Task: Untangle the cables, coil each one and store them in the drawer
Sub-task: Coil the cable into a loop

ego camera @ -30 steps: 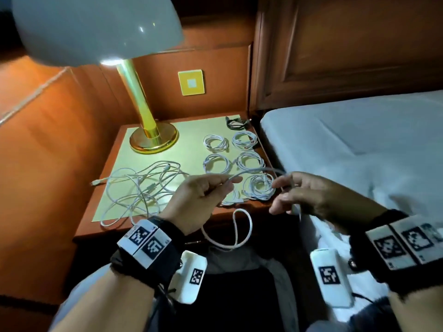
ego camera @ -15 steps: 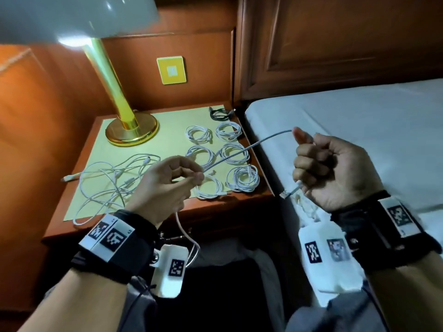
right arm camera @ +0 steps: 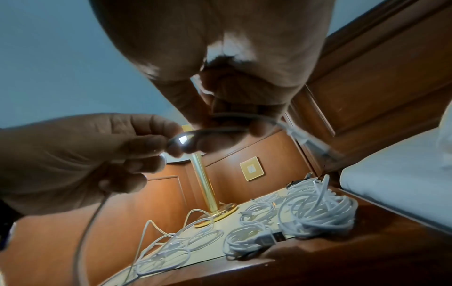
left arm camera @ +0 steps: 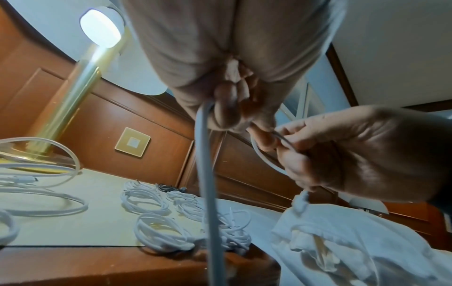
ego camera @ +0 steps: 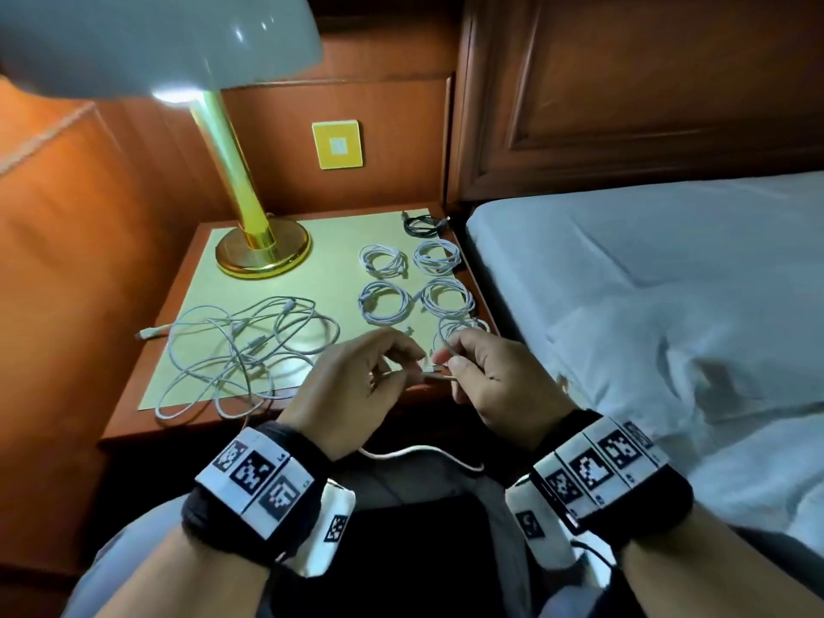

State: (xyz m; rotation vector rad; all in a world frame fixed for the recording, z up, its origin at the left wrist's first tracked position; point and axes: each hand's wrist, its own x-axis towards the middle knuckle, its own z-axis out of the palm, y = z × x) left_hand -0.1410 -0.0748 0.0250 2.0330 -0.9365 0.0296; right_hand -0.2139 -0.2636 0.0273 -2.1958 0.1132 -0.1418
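Pinching white cable [ego camera: 419, 452], both hands [ego camera: 428, 372]

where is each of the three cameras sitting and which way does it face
Head: on the head, looking down at the nightstand; left hand, right hand and both wristbands show.
Left wrist: under the left hand, facing the lamp; the right hand enters.
Right wrist: under the right hand; the left hand enters.
All share the white cable both hands pinch and the coiled cables.
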